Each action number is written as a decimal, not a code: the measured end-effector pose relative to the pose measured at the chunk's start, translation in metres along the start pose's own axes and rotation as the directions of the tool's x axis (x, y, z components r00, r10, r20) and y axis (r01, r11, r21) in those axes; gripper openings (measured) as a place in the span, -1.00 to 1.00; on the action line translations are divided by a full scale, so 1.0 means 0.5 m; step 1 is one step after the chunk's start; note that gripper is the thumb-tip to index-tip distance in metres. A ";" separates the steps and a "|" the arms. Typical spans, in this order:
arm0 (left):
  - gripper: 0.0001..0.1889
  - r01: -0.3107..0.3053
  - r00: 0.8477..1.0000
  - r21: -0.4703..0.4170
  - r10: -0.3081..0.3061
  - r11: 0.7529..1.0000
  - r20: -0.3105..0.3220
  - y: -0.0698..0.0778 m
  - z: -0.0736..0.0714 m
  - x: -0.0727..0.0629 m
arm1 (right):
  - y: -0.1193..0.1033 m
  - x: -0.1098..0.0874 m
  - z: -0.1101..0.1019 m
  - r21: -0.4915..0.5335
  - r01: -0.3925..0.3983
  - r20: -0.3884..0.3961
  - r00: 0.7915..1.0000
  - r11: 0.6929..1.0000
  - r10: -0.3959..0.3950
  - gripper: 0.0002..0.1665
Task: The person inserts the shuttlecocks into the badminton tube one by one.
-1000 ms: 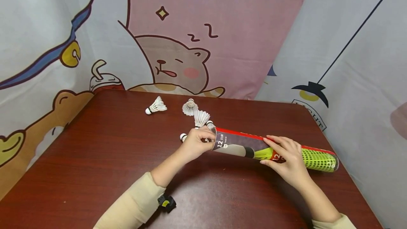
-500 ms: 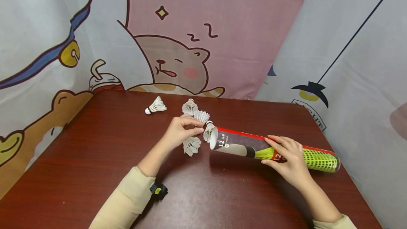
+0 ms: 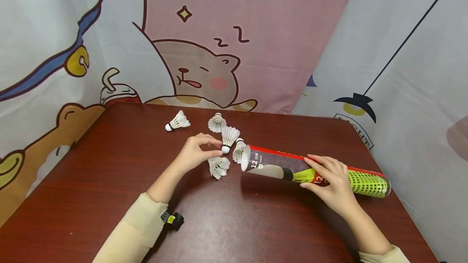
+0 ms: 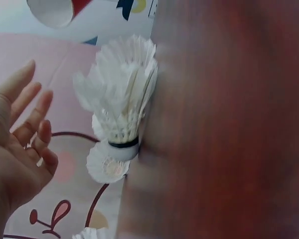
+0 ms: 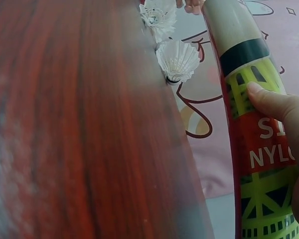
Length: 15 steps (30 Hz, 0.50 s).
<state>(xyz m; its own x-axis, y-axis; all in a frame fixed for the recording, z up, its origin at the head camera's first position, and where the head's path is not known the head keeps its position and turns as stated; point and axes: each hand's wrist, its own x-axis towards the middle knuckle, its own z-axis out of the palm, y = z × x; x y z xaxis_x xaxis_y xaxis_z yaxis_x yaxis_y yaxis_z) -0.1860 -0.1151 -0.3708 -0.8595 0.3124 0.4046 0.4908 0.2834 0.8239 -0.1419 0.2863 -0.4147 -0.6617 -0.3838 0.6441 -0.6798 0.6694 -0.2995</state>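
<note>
My left hand [image 3: 191, 153] hovers over the table with its fingers relaxed and nothing in them. Its fingertips are close beside the white cork of a feather shuttlecock [image 3: 230, 136]; whether they touch it I cannot tell. Just below the hand lies another shuttlecock [image 3: 218, 167], which fills the middle of the left wrist view [image 4: 120, 99]. My right hand [image 3: 330, 184] grips a long shuttlecock tube [image 3: 272, 163] around its middle, thumb on the near side. The tube is tilted, its open end facing left toward the shuttlecocks. Its inside is mostly hidden.
More shuttlecocks lie at hand: one [image 3: 239, 151] by the tube's mouth, one [image 3: 217, 122] farther back, and one [image 3: 178, 121] apart at the back left. The dark red wooden table [image 3: 109, 182] ends at a printed curtain [image 3: 285, 31].
My left hand has drawn back from the tube's open end and moved left to the shuttlecocks, uncovering the tube's mouth. The right hand and tube have hardly moved.
</note>
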 end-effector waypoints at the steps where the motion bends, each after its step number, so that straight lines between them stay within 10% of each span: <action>1: -0.75 0.000 1.000 0.001 0.000 1.000 0.006 -0.001 0.002 -0.004 | 0.000 0.001 0.000 0.001 0.000 0.000 1.000 1.000 0.000 -0.15; 15: -0.67 0.020 0.999 0.026 -0.021 0.999 0.029 -0.111 0.030 -0.047 | -0.006 0.002 -0.002 0.006 -0.033 0.023 0.999 0.999 0.033 -0.14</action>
<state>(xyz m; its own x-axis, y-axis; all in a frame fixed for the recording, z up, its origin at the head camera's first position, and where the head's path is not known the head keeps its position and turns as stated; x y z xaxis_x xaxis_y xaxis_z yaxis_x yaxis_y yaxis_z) -0.1910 -0.1244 -0.4319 -0.8651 0.3324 0.3757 0.4769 0.3128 0.8214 -0.1402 0.2847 -0.4124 -0.6907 -0.3764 0.6175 -0.6598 0.6775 -0.3250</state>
